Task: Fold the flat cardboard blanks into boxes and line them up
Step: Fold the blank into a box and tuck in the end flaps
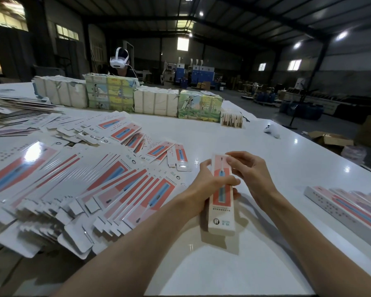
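A long narrow box [221, 213], pink and white with a blue toothbrush picture, is held up over the white table [255, 146]. My left hand [210, 185] grips its middle, thumb on one side and fingers across the front. My right hand [248, 170] pinches the far end of the box with its fingertips. A big fanned spread of flat blanks [84, 185] of the same print covers the table to the left. A row of folded boxes [349, 209] lies side by side at the right edge.
Wrapped bundles of printed card [129, 97] stand in a row across the back of the table. A person wearing a white headset [119, 60] sits behind them. A white controller [271, 130] lies at the far right edge. Cartons sit on the floor beyond.
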`<control>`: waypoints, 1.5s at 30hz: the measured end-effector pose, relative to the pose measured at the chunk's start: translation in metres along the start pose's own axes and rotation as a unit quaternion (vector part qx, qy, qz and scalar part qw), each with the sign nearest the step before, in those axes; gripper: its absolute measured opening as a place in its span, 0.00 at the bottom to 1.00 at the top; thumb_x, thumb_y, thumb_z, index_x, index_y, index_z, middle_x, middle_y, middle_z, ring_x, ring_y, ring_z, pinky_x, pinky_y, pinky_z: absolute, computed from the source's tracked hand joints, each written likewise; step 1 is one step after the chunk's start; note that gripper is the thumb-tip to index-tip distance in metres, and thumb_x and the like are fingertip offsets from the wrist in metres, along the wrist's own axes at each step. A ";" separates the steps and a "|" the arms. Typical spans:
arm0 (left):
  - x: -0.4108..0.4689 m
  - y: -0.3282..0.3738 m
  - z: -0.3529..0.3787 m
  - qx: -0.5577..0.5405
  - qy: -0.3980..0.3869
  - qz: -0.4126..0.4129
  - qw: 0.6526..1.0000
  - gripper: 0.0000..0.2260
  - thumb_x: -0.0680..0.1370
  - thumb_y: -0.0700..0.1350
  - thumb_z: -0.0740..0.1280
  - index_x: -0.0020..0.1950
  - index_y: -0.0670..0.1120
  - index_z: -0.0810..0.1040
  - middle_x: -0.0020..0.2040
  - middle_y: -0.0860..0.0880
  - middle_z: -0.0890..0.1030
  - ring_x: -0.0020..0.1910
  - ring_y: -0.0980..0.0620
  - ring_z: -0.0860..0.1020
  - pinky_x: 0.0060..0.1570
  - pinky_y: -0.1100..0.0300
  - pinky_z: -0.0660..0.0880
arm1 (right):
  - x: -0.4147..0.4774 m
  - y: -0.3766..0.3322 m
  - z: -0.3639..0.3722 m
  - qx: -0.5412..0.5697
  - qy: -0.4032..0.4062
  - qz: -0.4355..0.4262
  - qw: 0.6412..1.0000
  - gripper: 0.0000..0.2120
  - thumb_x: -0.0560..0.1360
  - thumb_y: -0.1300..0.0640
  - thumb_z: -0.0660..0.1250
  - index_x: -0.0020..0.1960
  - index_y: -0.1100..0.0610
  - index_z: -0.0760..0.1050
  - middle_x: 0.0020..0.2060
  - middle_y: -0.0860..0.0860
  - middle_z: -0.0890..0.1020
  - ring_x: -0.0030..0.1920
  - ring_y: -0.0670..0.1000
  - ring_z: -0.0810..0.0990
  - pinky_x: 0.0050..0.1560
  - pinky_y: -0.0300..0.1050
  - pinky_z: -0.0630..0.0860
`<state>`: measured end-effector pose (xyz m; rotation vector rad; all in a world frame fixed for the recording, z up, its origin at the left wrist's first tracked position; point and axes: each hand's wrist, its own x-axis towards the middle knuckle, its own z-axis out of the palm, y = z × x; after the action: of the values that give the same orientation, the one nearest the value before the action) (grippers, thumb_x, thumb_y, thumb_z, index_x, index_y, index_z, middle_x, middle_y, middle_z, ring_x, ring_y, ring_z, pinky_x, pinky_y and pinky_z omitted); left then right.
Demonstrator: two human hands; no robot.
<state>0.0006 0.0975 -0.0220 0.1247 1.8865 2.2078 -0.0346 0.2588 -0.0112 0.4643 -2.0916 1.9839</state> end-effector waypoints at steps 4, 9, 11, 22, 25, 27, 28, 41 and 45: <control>-0.003 0.007 0.002 -0.078 -0.026 -0.036 0.996 0.22 0.78 0.51 0.76 0.68 0.45 0.76 0.53 0.43 0.88 0.51 0.43 0.88 0.59 0.45 0.83 | -0.001 0.000 -0.001 -0.050 0.012 0.000 0.999 0.12 0.81 0.52 0.72 0.63 0.53 0.81 0.55 0.50 0.87 0.53 0.53 0.87 0.49 0.43 0.84; -0.004 0.008 0.003 -0.238 0.005 -0.028 0.971 0.15 0.83 0.56 0.67 0.56 0.45 0.84 0.47 0.42 0.86 0.49 0.44 0.85 0.65 0.40 0.79 | -0.006 0.000 0.009 -0.240 0.012 -0.098 0.966 0.05 0.85 0.51 0.66 0.58 0.49 0.79 0.53 0.49 0.83 0.48 0.44 0.84 0.46 0.33 0.80; -0.007 0.011 0.001 -0.280 -0.027 -0.023 0.959 0.19 0.84 0.56 0.65 0.49 0.45 0.89 0.48 0.42 0.87 0.50 0.43 0.87 0.64 0.42 0.80 | -0.011 -0.003 0.015 -0.278 -0.029 -0.102 0.955 0.06 0.85 0.45 0.65 0.56 0.43 0.80 0.53 0.47 0.82 0.49 0.39 0.82 0.47 0.31 0.76; -0.012 0.011 0.007 -0.133 -0.124 -0.057 0.982 0.36 0.82 0.70 0.57 0.75 0.42 0.75 0.64 0.41 0.82 0.57 0.44 0.83 0.63 0.51 0.80 | -0.042 -0.038 -0.017 -0.434 -0.049 -0.080 0.896 0.21 0.78 0.49 0.76 0.68 0.52 0.77 0.58 0.49 0.80 0.54 0.49 0.80 0.53 0.45 0.80; -0.014 0.006 0.010 -0.026 -0.108 -0.034 0.993 0.28 0.86 0.62 0.57 0.69 0.41 0.81 0.63 0.42 0.84 0.60 0.46 0.84 0.65 0.56 0.80 | -0.055 -0.042 -0.056 -0.483 0.012 -0.051 0.874 0.22 0.78 0.53 0.76 0.70 0.54 0.77 0.58 0.52 0.80 0.55 0.50 0.78 0.54 0.44 0.80; -0.015 0.005 0.011 0.000 -0.108 -0.015 0.994 0.19 0.88 0.52 0.61 0.67 0.39 0.82 0.60 0.40 0.85 0.55 0.48 0.85 0.57 0.61 0.81 | -0.063 -0.042 -0.087 -0.531 0.027 0.002 0.847 0.22 0.78 0.53 0.76 0.70 0.53 0.77 0.60 0.53 0.81 0.54 0.50 0.78 0.57 0.50 0.79; -0.015 0.004 0.011 0.001 -0.113 -0.009 0.994 0.17 0.87 0.48 0.63 0.67 0.38 0.81 0.57 0.40 0.84 0.53 0.48 0.84 0.56 0.62 0.81 | -0.068 -0.039 -0.101 -0.555 0.025 0.029 0.831 0.21 0.78 0.52 0.76 0.70 0.52 0.77 0.60 0.52 0.81 0.54 0.50 0.76 0.58 0.53 0.79; -0.012 0.000 0.011 0.013 -0.145 0.013 0.989 0.13 0.87 0.41 0.62 0.66 0.37 0.81 0.53 0.41 0.84 0.53 0.47 0.84 0.62 0.57 0.81 | -0.106 -0.025 -0.174 -0.738 0.069 0.090 0.666 0.19 0.84 0.48 0.63 0.73 0.51 0.71 0.68 0.50 0.75 0.65 0.51 0.74 0.70 0.53 0.73; -0.011 0.000 0.013 0.022 -0.148 0.010 0.989 0.12 0.87 0.41 0.62 0.65 0.37 0.81 0.52 0.41 0.84 0.52 0.47 0.84 0.60 0.58 0.82 | -0.103 -0.034 -0.167 -0.744 0.086 0.102 0.655 0.19 0.84 0.50 0.65 0.73 0.53 0.71 0.68 0.52 0.76 0.66 0.53 0.74 0.71 0.54 0.73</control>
<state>0.0141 0.1070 -0.0190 0.4550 1.7747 2.0287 0.0644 0.4317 -0.0075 -0.3098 -2.7525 -0.1759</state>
